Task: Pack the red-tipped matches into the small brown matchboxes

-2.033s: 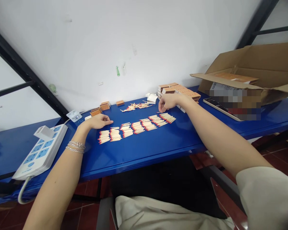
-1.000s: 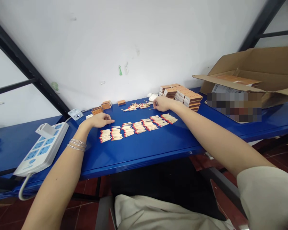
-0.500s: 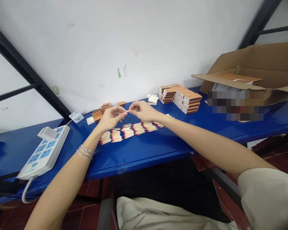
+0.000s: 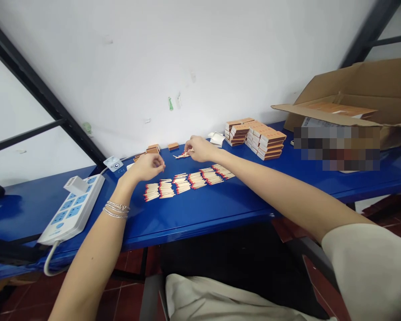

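Right hand [image 4: 200, 149]: fingertips drawn into a pinch, resting at the right end of the loose matchsticks; too small to tell whether a stick lies between them.
Left hand [image 4: 147, 167]: fingers curled and bunched, raised over the table just behind the rows; cannot tell if it holds anything.
Loose matchsticks [image 4: 182, 155]: thin pale wood with red heads, in a small jumbled heap touching the right hand's fingertips.
Rows of matchsticks [image 4: 190, 182]: neat bundles lying side by side in a slanted line, heads red, just in front of both hands.
Table [image 4: 207, 223]: glossy blue painted metal, with a folded front edge.
Matchboxes [image 4: 262, 142]: flat, orange-brown card, squared stacks right of the right hand; a few small ones [image 4: 173, 146] lie apart by the wall.
Power strip [image 4: 74, 208]: white plastic, blue sockets, left of the left arm.
Cardboard carton [image 4: 341, 89]: corrugated, flaps open, at the table's right end.
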Motion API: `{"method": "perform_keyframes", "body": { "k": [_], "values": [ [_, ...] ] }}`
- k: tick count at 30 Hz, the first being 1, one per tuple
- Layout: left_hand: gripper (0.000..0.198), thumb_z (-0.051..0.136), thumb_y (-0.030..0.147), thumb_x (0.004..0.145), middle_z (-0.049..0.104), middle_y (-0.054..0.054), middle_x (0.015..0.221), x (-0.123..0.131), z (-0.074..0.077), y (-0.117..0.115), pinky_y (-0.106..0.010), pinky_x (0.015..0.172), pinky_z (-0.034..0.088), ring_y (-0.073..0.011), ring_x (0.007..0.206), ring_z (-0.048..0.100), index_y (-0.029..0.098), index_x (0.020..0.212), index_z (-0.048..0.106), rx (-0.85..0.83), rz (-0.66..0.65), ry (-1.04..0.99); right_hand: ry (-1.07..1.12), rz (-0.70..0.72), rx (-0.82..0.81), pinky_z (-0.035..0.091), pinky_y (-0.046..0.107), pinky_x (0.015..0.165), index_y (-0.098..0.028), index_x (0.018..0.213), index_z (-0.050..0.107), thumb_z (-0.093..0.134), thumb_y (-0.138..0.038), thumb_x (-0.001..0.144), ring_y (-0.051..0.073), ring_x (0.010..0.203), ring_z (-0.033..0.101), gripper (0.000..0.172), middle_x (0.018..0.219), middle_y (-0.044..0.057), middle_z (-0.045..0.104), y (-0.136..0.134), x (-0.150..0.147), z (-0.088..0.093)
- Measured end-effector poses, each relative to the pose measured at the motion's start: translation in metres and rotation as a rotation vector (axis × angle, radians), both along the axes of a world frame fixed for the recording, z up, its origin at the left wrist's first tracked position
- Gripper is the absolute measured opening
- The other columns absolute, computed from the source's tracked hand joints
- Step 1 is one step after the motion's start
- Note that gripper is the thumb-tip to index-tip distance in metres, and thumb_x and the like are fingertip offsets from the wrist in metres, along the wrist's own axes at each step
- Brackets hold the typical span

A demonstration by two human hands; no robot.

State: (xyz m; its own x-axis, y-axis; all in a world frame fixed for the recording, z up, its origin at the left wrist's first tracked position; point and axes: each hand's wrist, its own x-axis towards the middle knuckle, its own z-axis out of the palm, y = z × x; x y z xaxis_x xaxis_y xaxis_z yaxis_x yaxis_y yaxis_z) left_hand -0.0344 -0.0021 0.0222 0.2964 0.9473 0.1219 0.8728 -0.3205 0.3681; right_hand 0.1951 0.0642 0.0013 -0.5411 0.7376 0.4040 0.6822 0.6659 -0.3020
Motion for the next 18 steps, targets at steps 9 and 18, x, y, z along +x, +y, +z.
{"method": "perform_keyframes", "body": {
  "k": [9, 18],
  "values": [
    [0.029, 0.056, 0.023, 0.064, 0.076, -0.004, 0.085, -0.024, 0.003, 0.004, -0.025, 0.066, 0.049, -0.0199, 0.077, 0.068, 0.018, 0.087, 0.073, -0.238, 0.075, 0.331, -0.193, 0.003, -0.056, 0.048, 0.028, 0.081, -0.017, 0.103, 0.074, 0.066, -0.022, 0.082, 0.025, 0.099, 0.067, 0.024, 0.106, 0.011, 0.073, 0.030, -0.043, -0.010],
    [0.027, 0.063, 0.035, 0.068, 0.076, -0.001, 0.086, -0.031, 0.010, 0.001, -0.023, 0.071, 0.048, -0.0183, 0.081, 0.067, 0.021, 0.086, 0.077, -0.373, -0.015, 0.327, -0.295, -0.072, 0.002, 0.051, 0.033, 0.081, -0.015, 0.097, 0.073, 0.060, -0.013, 0.078, 0.029, 0.100, 0.068, 0.023, 0.108, 0.015, 0.073, 0.022, -0.049, -0.011]
  ]
}}
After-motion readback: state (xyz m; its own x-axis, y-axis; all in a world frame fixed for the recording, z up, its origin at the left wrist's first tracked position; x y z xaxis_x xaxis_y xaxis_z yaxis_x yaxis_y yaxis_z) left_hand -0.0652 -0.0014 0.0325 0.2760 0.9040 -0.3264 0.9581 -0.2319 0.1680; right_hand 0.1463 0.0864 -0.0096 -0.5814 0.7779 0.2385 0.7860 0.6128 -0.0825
